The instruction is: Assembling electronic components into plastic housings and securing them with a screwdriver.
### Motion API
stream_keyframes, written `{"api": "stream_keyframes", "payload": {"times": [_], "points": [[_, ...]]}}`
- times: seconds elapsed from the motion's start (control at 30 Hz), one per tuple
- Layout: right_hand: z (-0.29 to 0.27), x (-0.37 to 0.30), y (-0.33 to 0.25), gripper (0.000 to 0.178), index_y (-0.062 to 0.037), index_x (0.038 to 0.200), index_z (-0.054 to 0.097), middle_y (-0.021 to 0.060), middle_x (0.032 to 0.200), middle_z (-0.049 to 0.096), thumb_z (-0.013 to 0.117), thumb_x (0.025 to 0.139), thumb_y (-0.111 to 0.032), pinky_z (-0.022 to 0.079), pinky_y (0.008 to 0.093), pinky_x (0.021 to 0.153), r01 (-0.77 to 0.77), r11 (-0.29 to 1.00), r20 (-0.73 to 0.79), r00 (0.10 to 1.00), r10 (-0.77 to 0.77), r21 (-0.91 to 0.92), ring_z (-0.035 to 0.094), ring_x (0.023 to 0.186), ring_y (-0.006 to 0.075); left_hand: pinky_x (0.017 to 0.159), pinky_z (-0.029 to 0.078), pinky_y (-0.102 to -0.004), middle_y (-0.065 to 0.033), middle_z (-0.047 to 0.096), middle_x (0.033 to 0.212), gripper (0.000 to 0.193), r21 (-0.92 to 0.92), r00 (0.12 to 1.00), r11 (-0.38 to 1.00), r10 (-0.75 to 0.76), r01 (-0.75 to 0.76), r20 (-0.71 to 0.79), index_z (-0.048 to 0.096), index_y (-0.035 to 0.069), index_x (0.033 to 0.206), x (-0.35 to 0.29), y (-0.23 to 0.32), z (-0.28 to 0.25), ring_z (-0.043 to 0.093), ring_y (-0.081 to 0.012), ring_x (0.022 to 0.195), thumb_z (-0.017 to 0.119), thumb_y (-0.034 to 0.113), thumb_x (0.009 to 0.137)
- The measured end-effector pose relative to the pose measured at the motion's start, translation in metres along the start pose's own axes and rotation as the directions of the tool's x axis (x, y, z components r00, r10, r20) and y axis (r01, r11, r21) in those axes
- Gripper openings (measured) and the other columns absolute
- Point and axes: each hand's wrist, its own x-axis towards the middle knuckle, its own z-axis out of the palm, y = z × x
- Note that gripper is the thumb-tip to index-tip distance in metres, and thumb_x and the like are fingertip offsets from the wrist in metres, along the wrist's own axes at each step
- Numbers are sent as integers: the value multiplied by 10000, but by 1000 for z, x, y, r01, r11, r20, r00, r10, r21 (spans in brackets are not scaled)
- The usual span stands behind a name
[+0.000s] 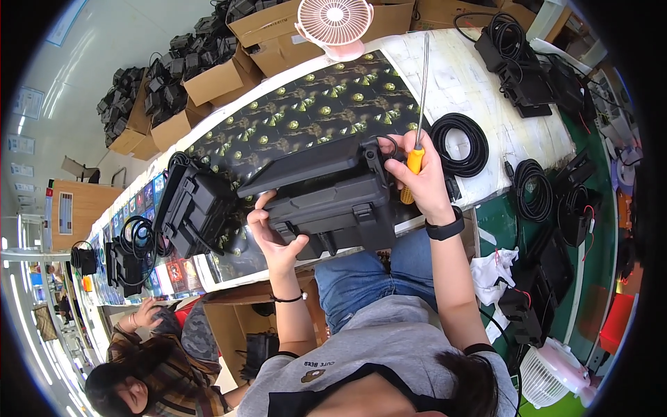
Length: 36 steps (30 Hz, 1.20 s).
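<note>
Black case [332,201] between both hands. Left hand [276,243] supports its left end, thumb spread from fingers, seemingly to steady it. Right hand [426,179] pinches at the right end; case or thin cable, cannot tell. Yellow-handled screwdriver [415,161] lodged against right palm, presumably leaving fingertips free.

We hold both forearms [455,292] forward; our left hand [278,251] cups, thumb spread; our right hand [429,186] curls in a grip.

White table [511,132]: dark patterned mat [313,104], pink fan [335,21], coiled black cable [480,146]
Green bench [492,226]: white cloth [492,272], second cable coil [547,193], black boxes [526,320]
</note>
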Motion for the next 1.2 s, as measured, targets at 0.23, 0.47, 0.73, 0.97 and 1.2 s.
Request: {"api": "stream_keyframes", "payload": {"times": [0.23,0.47,0.73,0.97,1.2], "points": [[5,2,7,348,-119,915,414,58,943,653,715,836,35,509,212,703,56,998,67,996,-58,26,618,813,86,1071,374,-401,-196,451,1400,898,-138,990,982,-134,128,-37,389,167,1302,5,3,-4,440,-288,1295,931,288,597],[24,6,11,365,-96,833,448,-7,788,585,799,780,-16,505,235,753,-33,997,-227,974,16,-71,599,797,60,1084,364,-422,-183,437,1387,894,10,999,1000,-21,21,-30,393,174,1275,-7,2,-2,428,-305,1292,938,278,575],[26,17,15,321,-109,834,442,36,892,662,753,829,-30,496,206,672,77,996,-44,996,-75,44,615,801,56,1070,379,-410,-166,445,1395,906,-125,985,990,-86,68,-146,395,161,1347,-12,15,3,462,-285,1257,918,186,608],[15,22,11,343,-136,811,380,144,1092,664,682,862,20,464,160,578,-55,998,219,975,47,34,619,798,57,1041,398,-359,-130,513,1329,962,-274,942,919,-321,284,-101,353,70,1438,-8,7,-15,509,-247,1215,889,181,646],[14,40,-8,340,-96,748,416,16,842,539,674,832,108,513,239,759,132,991,441,888,-133,34,666,1068,251,1055,406,-380,-174,514,1347,976,-246,926,894,-349,375,144,344,47,1440,6,14,-21,530,-264,1213,905,194,655]]}}
